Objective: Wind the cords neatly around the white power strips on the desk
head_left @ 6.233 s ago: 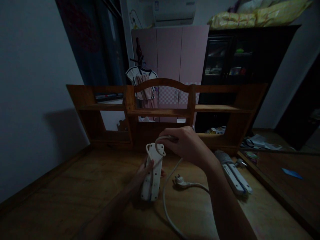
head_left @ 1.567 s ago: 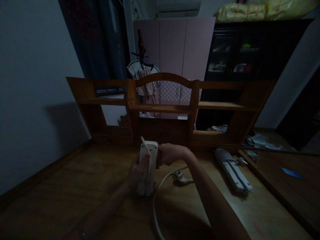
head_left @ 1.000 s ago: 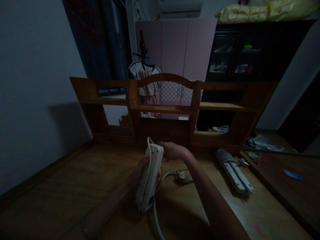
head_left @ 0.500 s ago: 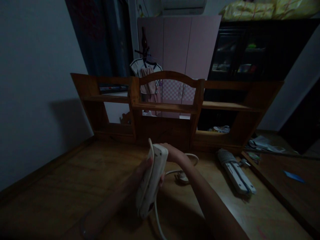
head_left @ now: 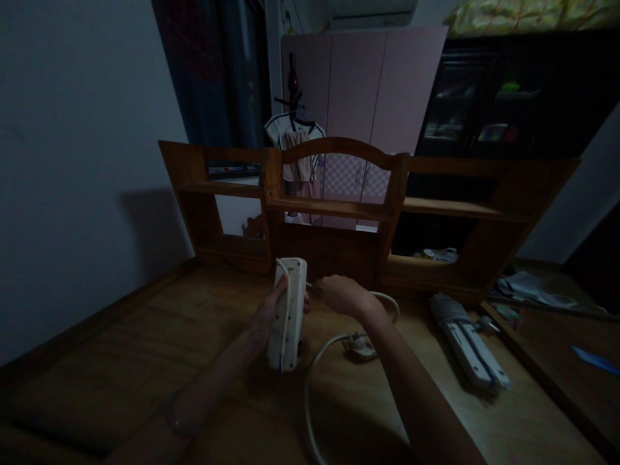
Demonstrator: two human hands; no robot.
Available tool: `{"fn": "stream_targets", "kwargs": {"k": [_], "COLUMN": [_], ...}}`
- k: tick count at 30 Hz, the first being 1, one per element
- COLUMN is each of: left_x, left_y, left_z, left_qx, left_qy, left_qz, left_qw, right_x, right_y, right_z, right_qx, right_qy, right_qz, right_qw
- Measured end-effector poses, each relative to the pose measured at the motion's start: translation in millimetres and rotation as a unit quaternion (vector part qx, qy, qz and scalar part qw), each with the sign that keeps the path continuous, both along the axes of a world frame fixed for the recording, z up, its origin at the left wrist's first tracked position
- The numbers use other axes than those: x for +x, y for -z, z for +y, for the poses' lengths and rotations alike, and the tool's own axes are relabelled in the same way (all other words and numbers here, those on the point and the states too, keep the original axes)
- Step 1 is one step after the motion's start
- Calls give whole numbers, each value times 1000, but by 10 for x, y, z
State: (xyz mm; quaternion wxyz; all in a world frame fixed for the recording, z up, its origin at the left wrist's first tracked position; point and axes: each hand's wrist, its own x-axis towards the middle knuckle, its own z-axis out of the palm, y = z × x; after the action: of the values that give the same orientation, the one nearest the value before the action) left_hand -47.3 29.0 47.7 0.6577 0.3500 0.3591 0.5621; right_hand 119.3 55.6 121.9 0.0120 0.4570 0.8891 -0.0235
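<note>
My left hand (head_left: 271, 310) is wrapped round a white power strip (head_left: 294, 316), held nearly upright above the wooden desktop (head_left: 159, 349). A stretch of its white cord (head_left: 286, 303) lies lengthwise along the strip, under my left thumb. Just right of the strip, my right hand (head_left: 339, 292) is closed on the cord, which shows on both sides of the fingers. The rest of the cord loops over the desktop, and its plug (head_left: 361, 346) lies below my right wrist. A second power strip (head_left: 469, 352), its grey cord (head_left: 450, 309) wound round one end, rests at the right.
A wooden shelf unit (head_left: 334, 208) stands along the desktop's back. A wall (head_left: 87, 194) borders the left side. At the right are a lower brown surface with a blue strip (head_left: 595, 359) and some papers (head_left: 526, 287). Behind stand pink cabinets (head_left: 356, 90) and hanging clothes (head_left: 295, 145).
The power strip has turned more upright, its lower end rising. My right hand has moved from behind the strip's top to its right side, pulling cord with it. The view has shifted slightly left.
</note>
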Motion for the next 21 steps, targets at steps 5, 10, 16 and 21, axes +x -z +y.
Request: {"fn": "stream_targets", "kwargs": {"k": [5, 10, 16, 21], "left_x": [-2, -5, -142, -62], "left_y": [16, 116, 127, 69], "left_z": [28, 66, 147, 74], "left_qx": [12, 26, 115, 149], "left_qy": [-67, -78, -128, -157], "left_qz": [76, 124, 222, 279], "left_qw": [995, 989, 960, 936], "right_x": [128, 202, 324, 347], "right_y": [-180, -297, -512, -643], "right_z": [-62, -187, -357, -447], "right_qx": [36, 67, 133, 132], "right_qy": [9, 19, 7, -12], "right_qz": [14, 16, 72, 122], "right_qw": [999, 997, 989, 984]}}
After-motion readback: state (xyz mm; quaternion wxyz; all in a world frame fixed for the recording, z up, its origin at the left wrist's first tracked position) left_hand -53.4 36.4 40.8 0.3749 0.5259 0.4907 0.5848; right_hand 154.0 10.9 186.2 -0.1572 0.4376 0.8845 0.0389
